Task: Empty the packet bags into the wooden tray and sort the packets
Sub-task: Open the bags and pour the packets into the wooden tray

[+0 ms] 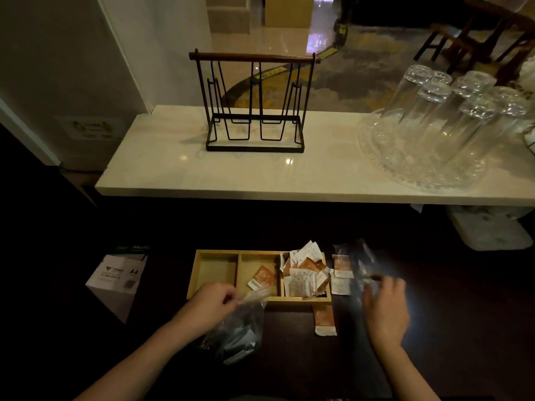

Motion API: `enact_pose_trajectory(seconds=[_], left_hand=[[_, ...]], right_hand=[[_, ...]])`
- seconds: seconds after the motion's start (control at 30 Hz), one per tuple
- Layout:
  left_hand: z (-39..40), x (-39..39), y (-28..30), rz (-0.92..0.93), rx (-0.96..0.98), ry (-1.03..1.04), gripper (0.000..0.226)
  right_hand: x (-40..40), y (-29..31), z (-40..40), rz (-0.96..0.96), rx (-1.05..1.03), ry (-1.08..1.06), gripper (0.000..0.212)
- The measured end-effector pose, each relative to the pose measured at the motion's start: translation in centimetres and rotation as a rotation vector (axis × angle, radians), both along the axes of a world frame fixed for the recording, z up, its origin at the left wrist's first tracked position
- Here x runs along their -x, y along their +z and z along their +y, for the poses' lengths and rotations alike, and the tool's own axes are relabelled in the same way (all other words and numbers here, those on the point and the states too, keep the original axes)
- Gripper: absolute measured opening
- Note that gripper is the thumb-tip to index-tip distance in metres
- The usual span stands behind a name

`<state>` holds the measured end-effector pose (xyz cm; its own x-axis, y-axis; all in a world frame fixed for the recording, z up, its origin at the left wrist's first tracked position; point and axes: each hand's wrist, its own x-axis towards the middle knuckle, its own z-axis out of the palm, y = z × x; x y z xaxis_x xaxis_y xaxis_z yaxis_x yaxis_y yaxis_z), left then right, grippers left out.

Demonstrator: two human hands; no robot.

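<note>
A wooden tray (215,253) with three compartments sits on the dark lower surface. Its right compartment holds a heap of orange and white packets (304,273); one orange packet (262,277) lies in the middle compartment; the left one holds nothing. My left hand (212,302) grips the top of a clear plastic bag (238,328) with dark packets inside, just in front of the tray. My right hand (386,305) pinches a second, nearly see-through bag (363,261) to the right of the tray. Loose packets lie outside the tray: two at its right side (341,266) and one by its front right corner (324,319).
A raised pale counter (173,175) stands behind, carrying a black wire rack (254,105) and a glass tray of upturned drinking glasses (434,125). A box of A4 paper (118,282) sits left of the tray. A white container (492,230) lies under the counter at right.
</note>
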<state>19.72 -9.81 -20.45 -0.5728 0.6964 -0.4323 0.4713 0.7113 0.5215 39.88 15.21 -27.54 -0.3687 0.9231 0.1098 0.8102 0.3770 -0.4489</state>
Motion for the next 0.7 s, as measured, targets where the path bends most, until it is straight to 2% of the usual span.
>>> enact_pose_trajectory(seconds=[0.17, 0.23, 0.3, 0.43, 0.53, 0.6, 0.7], left_hand=[[-0.6, 1.0, 1.4, -0.192, -0.019, -0.122, 0.012], [-0.9, 1.3, 1.9, -0.276, -0.023, -0.138, 0.012], [-1.3, 1.5, 2.2, -0.357, -0.027, -0.124, 0.008], [-2.2, 1.5, 2.2, -0.471, -0.058, -0.097, 0.005], [-2.9, 1.3, 1.9, -0.422, -0.083, -0.063, 0.008], [-3.2, 1.1, 1.8, -0.408, -0.094, -0.043, 0.009], [-3.3, 0.7, 2.0, -0.425, -0.111, -0.016, 0.010]], right_hand=[[9.0, 1.2, -6.2, -0.124, -0.188, 0.851, 0.033], [12.1, 0.0, -8.1, -0.237, -0.145, 1.055, 0.042], [14.2, -1.2, -9.0, -0.405, -0.112, 1.117, 0.050], [16.3, -1.9, -8.9, -0.714, -0.242, 1.146, 0.057], [17.0, -2.0, -8.9, -0.777, -0.310, 1.166, 0.057], [17.3, -1.9, -9.2, -0.821, -0.391, 1.185, 0.049], [17.1, -0.7, -9.4, -0.693, -0.354, 1.189, 0.032]])
